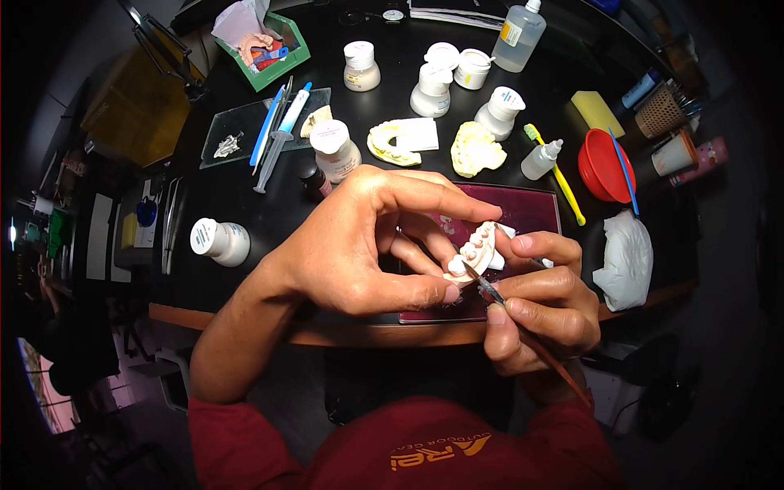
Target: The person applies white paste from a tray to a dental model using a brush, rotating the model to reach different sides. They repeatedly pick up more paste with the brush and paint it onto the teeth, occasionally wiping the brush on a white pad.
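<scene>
My left hand (347, 245) grips a small white plaster dental model (482, 243) by its ends, between thumb and fingers, with the row of teeth facing up. In my right hand (551, 298) is a slim brush (490, 289) with a brown handle and a metal collar. Its tip meets the model near the tooth closest to my left thumb. Fingers of my right hand also rest near the model's right side. Below both hands lies a dark red glossy slab (535, 210), partly covered by them.
Behind the hands stand several powder jars (333, 147), yellowish dental casts (476, 149), a dropper bottle (541, 159) and a yellow toothbrush (563, 186). A glass plate (233, 122) with a syringe (286, 131) lies left. Rightward are a red bowl (600, 167) and crumpled white tissue (627, 261).
</scene>
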Motion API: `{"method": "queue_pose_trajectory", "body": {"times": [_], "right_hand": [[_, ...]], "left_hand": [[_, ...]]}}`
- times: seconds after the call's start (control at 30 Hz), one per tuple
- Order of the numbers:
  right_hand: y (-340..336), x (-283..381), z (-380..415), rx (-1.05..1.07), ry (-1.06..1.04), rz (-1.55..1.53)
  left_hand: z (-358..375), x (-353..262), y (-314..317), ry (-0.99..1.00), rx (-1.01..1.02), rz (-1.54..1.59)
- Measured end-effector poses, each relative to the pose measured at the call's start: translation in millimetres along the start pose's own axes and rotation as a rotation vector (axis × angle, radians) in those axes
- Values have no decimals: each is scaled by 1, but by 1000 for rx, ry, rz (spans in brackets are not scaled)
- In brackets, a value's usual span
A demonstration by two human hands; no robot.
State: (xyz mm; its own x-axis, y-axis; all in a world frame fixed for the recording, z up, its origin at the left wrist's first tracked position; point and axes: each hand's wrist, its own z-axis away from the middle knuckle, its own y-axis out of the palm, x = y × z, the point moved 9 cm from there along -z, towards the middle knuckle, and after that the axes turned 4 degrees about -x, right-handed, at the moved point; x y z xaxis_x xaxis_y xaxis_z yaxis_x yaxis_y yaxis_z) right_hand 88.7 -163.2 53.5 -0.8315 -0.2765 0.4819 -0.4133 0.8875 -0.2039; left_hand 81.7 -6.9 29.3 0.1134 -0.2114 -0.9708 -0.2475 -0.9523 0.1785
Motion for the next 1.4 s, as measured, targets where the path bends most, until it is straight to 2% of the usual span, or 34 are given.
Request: {"method": "queue_pose_trajectory", "body": {"times": [1.4], "right_hand": [[5, 3, 0, 26, -6, 14]], "left_hand": [[0, 4, -4, -47, -18, -40]]}}
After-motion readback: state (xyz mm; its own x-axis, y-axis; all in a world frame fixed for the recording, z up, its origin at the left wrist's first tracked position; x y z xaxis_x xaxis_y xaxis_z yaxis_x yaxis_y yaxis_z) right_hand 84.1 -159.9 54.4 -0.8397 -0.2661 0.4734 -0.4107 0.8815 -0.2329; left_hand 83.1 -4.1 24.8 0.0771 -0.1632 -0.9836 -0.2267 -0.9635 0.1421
